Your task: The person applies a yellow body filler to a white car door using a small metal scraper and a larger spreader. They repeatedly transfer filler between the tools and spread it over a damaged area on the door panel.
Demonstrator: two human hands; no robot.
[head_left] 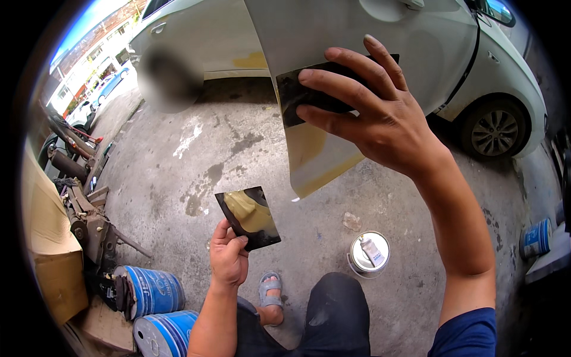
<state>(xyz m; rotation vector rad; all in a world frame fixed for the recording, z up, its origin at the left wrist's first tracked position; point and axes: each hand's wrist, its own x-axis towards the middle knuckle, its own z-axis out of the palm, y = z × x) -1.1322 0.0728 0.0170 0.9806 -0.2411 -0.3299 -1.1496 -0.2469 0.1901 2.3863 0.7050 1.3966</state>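
Head view shows two hands working with thin, flat sheets above a rough, stained concrete floor (321,235). The left hand (228,259) pinches a black square (262,234) by its lower edge, between thumb and bent fingers. Its smooth, stiff-looking face carries a thick, glossy smear of yellow paste (245,208), ridged and folded in the middle.

Higher up, the right hand (380,122) lies over a dark sheet (291,90) set against the lower part of a pale car door (321,30). The fingers are curved and spread apart across that sheet's face; I cannot tell whether they also grip its edges. Just below it, a dull yellow patch (306,143) covers part of the door's smooth painted skin, and a yellow band runs along the bottom edge near the pointed corner.

On the floor, near the person's dark-trousered knee, stands a round white tin (356,265) with a thin wire handle; a soft, pale tube (372,251) lies on its lid. A crumpled scrap (352,221) sits just beyond. To the left are ribbed blue drums (157,290) and a creased brown cardboard box (59,285).
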